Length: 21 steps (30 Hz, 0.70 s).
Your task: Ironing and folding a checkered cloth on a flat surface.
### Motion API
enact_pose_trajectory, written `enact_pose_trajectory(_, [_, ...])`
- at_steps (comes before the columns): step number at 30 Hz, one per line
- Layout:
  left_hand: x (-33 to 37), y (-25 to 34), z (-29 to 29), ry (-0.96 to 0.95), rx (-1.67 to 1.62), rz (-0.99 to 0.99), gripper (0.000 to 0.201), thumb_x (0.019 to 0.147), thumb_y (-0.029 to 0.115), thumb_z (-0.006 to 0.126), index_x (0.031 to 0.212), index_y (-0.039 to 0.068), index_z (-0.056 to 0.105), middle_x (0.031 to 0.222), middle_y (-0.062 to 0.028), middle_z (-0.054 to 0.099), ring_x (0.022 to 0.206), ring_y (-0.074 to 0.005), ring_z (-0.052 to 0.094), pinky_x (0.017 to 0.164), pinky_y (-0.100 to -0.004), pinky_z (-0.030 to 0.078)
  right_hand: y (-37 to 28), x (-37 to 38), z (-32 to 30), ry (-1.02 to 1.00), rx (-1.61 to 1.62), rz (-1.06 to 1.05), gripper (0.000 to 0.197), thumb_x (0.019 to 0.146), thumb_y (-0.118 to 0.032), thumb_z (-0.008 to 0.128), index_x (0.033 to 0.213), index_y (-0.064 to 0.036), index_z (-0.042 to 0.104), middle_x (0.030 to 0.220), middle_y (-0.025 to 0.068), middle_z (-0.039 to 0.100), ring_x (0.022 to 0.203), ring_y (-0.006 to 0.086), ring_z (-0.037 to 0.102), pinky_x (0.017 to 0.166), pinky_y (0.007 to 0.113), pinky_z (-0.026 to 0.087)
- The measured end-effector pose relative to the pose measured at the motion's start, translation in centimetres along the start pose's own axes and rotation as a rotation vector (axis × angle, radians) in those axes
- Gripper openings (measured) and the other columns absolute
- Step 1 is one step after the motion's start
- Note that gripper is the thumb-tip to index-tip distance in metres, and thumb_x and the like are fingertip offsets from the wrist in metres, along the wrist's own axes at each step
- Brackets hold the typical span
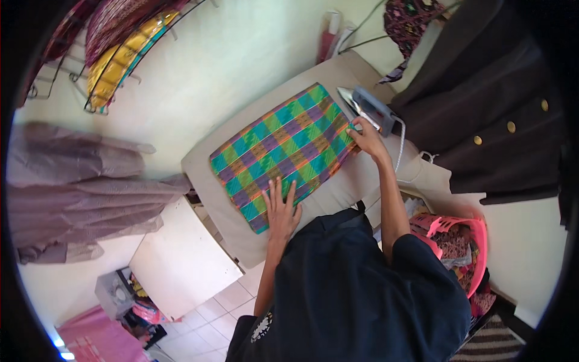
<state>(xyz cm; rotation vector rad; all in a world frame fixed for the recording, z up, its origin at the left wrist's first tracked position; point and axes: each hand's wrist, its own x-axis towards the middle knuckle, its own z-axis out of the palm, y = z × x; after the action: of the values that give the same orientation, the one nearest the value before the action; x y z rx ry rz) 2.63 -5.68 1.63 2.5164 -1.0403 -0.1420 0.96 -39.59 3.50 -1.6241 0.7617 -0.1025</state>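
Note:
A folded plaid cloth (283,148) in green, teal, purple and orange lies flat on a beige ironing board (232,130). My left hand (282,208) rests on its near left part, fingers spread. At the cloth's right edge, my right hand (367,137) pinches the border between thumb and fingers. Just beyond that hand a grey-blue clothes iron (374,108) sits at the board's right end, its metal soleplate partly showing. A pale cord (401,148) runs from the iron down the board's right side.
A dark garment with gold buttons (482,114) hangs at right, above a pink laundry basket (479,253) of clothes. Mauve clothing (90,193) hangs at left, near a white panel (181,253). A wire rack (90,99) holds fabrics at upper left. Bottles (329,39) stand behind the board.

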Motion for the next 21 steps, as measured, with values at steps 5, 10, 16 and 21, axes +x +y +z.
enact_pose_trajectory(5, [1.6,1.2,1.1,0.059,0.013,-0.047,0.080,0.087,0.040,0.069,0.154,0.016,0.033,0.158,-0.0234,0.024,0.147,-0.0466,0.017,0.118,-0.0617,0.012,-5.8,-1.1,0.3,-0.095,0.014,-0.264,0.017,0.096,-0.013,0.065,0.109,-0.0041,0.058,0.078,0.0067,0.066,0.058,0.0131,0.065,0.043,0.028,0.051])
enact_pose_trajectory(10, [1.5,1.1,0.5,0.132,-0.064,-0.094,0.080,0.081,0.024,0.073,0.152,0.016,0.036,0.154,-0.0183,0.034,0.145,-0.0415,0.026,0.119,-0.0569,0.019,-10.9,-3.4,0.8,-0.214,0.145,-0.152,0.020,0.096,-0.018,0.065,0.107,-0.0008,0.067,0.083,0.0018,0.067,0.071,0.0067,0.063,0.063,0.023,0.053])
enact_pose_trajectory(16, [0.7,-1.3,-3.1,0.317,-0.102,-0.239,0.079,0.068,-0.008,0.063,0.142,0.014,0.049,0.125,-0.0130,0.058,0.113,-0.0332,0.058,0.099,-0.0461,0.047,-14.8,-4.8,1.1,-0.485,0.247,-0.283,0.035,0.091,-0.001,0.057,0.125,0.0020,0.061,0.105,0.0053,0.070,0.093,0.0089,0.065,0.090,0.027,0.053])
enact_pose_trajectory(21, [-1.9,-4.5,-8.1,0.298,-0.061,-0.377,0.050,0.082,0.010,0.073,0.129,0.017,0.058,0.100,-0.0143,0.068,0.091,-0.0336,0.066,0.078,-0.0440,0.053,-12.5,-2.0,0.8,-0.226,0.057,-0.443,0.021,0.091,-0.009,0.066,0.109,0.0026,0.066,0.086,0.0054,0.072,0.077,0.0108,0.067,0.083,0.024,0.050])
